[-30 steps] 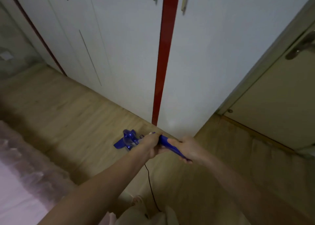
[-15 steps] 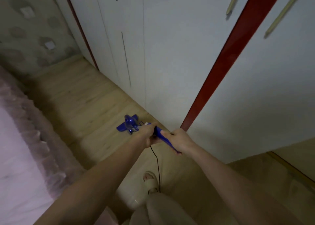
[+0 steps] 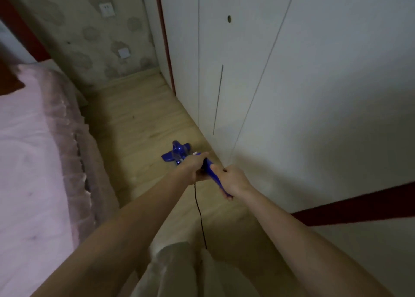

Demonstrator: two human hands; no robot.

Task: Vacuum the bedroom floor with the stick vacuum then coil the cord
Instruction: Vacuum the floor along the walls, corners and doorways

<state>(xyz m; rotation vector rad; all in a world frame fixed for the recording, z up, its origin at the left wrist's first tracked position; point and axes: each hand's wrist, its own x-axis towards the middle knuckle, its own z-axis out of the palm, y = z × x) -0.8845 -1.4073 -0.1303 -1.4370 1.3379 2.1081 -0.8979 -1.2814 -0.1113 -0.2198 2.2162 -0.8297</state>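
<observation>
A blue stick vacuum [image 3: 178, 154] stands with its head on the wooden floor [image 3: 139, 126] close to the white wardrobe. My left hand [image 3: 195, 167] grips the upper part of its blue handle, and my right hand [image 3: 231, 179] grips the handle's end just behind it. A thin black cord [image 3: 199, 215] hangs from the handle down toward my legs. The stick between head and handle is mostly hidden by my left hand.
A bed with a pink cover [image 3: 33, 162] fills the left side. The white wardrobe [image 3: 292, 94] with a red strip [image 3: 359, 206] runs along the right. A patterned wall with a socket [image 3: 107, 10] closes the far end of the narrow floor strip.
My view has swung left along the wardrobe, bringing the bed and the far wall into sight. The vacuum head has moved further along the floor beside the wardrobe. Both hands keep their hold.
</observation>
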